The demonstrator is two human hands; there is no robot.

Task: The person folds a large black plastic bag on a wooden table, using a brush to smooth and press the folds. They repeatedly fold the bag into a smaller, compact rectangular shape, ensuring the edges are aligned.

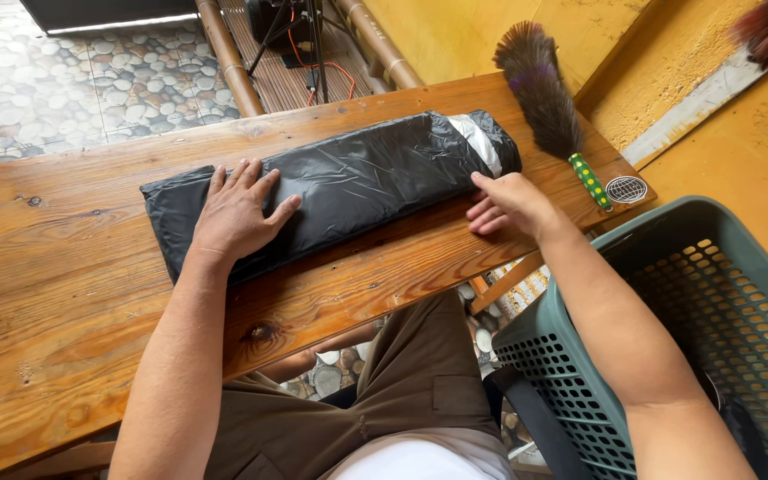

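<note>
Observed from the head view: a person sits at a long wooden table (64, 302) that runs from 8 o'clock toward 2 o'clock.

A folded black plastic sheet (357, 182) lies lengthwise on the table, near the centre of the frame. A pale grey strip shows at its 2 o'clock end.

Left hand (237, 212): flat, palm down, fingers spread, pressing on the sheet's 9 o'clock portion. It grips nothing.

Right hand (510, 203): fingers extended and loosely bent, tips at the near edge of the sheet at its 3 o'clock end. The hand rests on the table and touches the sheet edge; whether it pinches the plastic cannot be told.

A feather duster (542, 93) with dark plumes and a green spotted handle lies on the table at 1 o'clock, just beside the sheet's far end. A small round sticker (626, 188) sits at the table corner, next to the handle tip.

A green perforated basket (713, 302) stands beside the person at 4 o'clock, below table level. The right forearm crosses above its rim.

A pebble-patterned floor (91, 80) is visible at 11 o'clock beyond the table.
</note>
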